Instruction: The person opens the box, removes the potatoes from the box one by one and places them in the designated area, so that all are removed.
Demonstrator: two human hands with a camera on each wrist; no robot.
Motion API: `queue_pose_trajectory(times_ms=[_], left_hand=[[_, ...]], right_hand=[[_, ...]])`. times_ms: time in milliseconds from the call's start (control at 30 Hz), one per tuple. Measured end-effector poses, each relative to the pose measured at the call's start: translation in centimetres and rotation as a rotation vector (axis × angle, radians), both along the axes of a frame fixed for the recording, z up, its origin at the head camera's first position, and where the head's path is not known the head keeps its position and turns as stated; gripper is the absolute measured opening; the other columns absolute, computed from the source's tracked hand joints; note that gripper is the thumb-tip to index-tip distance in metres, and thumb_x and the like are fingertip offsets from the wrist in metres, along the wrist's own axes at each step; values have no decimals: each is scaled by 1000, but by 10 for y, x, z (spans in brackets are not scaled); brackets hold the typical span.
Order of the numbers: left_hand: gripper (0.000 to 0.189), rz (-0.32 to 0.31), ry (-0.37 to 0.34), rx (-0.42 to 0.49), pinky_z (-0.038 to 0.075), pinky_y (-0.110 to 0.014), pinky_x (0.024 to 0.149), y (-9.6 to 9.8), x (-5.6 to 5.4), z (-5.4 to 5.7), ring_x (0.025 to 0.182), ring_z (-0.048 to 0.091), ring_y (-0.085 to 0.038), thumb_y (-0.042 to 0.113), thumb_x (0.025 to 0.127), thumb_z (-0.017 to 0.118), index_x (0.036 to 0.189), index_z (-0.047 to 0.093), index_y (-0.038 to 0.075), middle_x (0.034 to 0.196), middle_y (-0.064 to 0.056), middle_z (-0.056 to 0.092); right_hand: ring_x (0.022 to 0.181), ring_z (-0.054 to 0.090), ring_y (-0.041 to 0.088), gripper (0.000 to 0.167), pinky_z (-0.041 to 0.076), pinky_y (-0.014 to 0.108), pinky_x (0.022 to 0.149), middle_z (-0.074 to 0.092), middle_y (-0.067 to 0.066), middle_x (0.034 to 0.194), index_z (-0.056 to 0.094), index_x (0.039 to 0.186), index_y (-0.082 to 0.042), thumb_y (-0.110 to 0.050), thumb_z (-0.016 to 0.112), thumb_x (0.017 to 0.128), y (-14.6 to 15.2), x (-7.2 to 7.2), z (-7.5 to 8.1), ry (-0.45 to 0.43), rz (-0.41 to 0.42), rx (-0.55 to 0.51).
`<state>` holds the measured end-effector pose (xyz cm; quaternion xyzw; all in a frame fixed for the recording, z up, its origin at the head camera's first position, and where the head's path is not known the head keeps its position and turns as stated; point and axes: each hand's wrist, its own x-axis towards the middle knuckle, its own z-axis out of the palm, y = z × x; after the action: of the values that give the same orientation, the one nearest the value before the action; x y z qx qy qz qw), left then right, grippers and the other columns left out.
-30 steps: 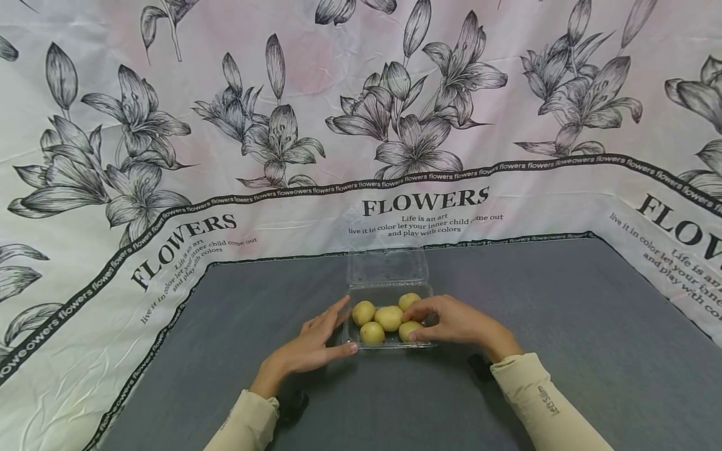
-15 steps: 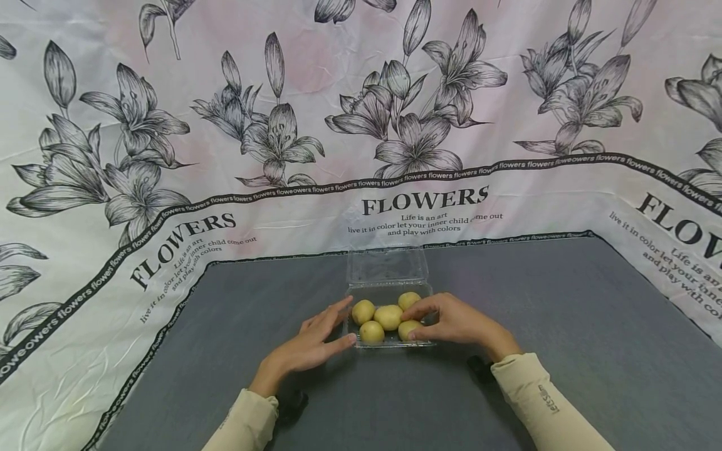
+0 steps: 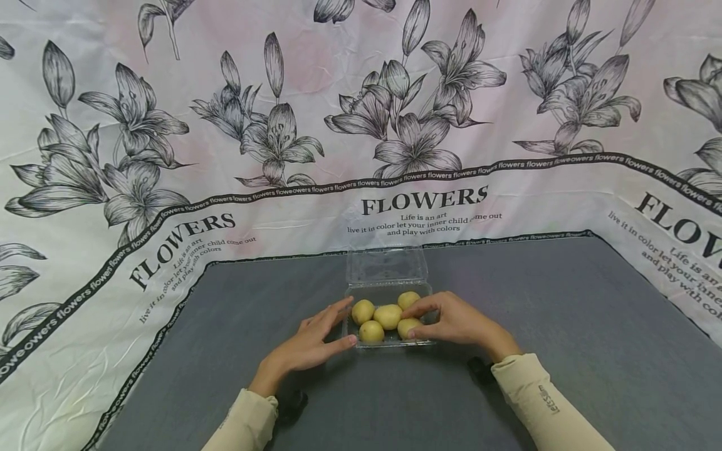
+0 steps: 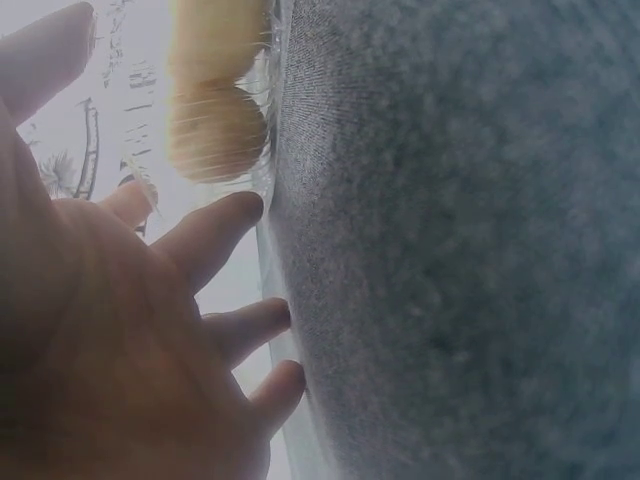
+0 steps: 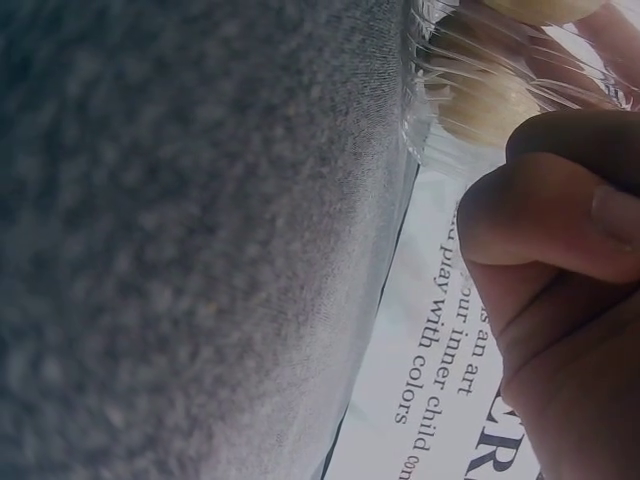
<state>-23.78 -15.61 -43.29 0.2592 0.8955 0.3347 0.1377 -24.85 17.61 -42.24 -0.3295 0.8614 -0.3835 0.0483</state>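
A clear plastic clamshell box [image 3: 389, 344] holds several small yellow potatoes [image 3: 388, 317], its lid [image 3: 387, 266] raised at the back. Inside the front right corner, my right hand [image 3: 459, 324] pinches a potato [image 3: 407, 327] between thumb and fingers. The right wrist view shows curled fingers [image 5: 545, 225] beside the ridged box wall. My left hand [image 3: 313, 341] is at the box's left side with its fingers spread, the thumb at the front left corner. Seen from the left wrist, potatoes [image 4: 215, 130] show through the clear wall beyond these fingers.
The box stands on a grey cloth-covered table [image 3: 389, 401]. Behind it rises a white flower-printed curtain [image 3: 304, 219]; the lid reaches close to the table's back edge. Dark wrist devices [image 3: 481, 368] hang under both wrists.
Both hands keep nearly the same places at the box. The left thumb has lifted very slightly at the front corner; the potatoes lie as before.
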Motion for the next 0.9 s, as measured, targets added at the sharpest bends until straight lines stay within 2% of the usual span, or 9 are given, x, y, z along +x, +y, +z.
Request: queue_pose_trajectory(times_ms=[133, 267, 433, 767, 900], left_hand=[[79, -5, -1, 2, 11, -68, 116, 0, 0, 0, 157, 23, -31, 55, 102, 55, 165, 13, 31, 165, -1, 35], [79, -11, 0, 4, 12, -68, 116, 0, -1, 1, 156, 26, -30, 55, 102, 55, 165, 14, 30, 165, -1, 35], [79, -11, 1, 1, 12, -68, 116, -1, 0, 1, 156, 26, -29, 55, 102, 55, 165, 13, 30, 165, -1, 35], [80, -8, 4, -5, 11, -68, 117, 0, 1, 3, 155, 30, -27, 55, 102, 55, 165, 14, 28, 166, -1, 34], [81, -7, 1, -5, 11, -68, 117, 0, 2, 4, 155, 30, -27, 55, 101, 55, 165, 14, 26, 166, -1, 34]], right_hand=[[104, 70, 11, 33, 57, 31, 78, 76, -1, 117, 78, 116, -19, -38, 80, 89, 0, 1, 1, 16, -5, -7], [104, 69, 10, 33, 55, 26, 75, 76, -3, 119, 78, 116, -21, -38, 81, 88, 1, 2, 3, -5, -18, -29], [106, 68, 10, 34, 55, 26, 76, 75, -2, 122, 78, 116, -23, -39, 82, 87, 1, 3, 5, -18, -32, -48], [98, 66, 4, 33, 54, 25, 72, 76, -4, 118, 78, 115, -23, -38, 83, 86, 2, 3, 7, -25, -57, -66], [99, 66, 4, 36, 55, 25, 74, 76, -2, 120, 78, 116, -21, -38, 83, 86, 3, 3, 7, -16, -63, -79]])
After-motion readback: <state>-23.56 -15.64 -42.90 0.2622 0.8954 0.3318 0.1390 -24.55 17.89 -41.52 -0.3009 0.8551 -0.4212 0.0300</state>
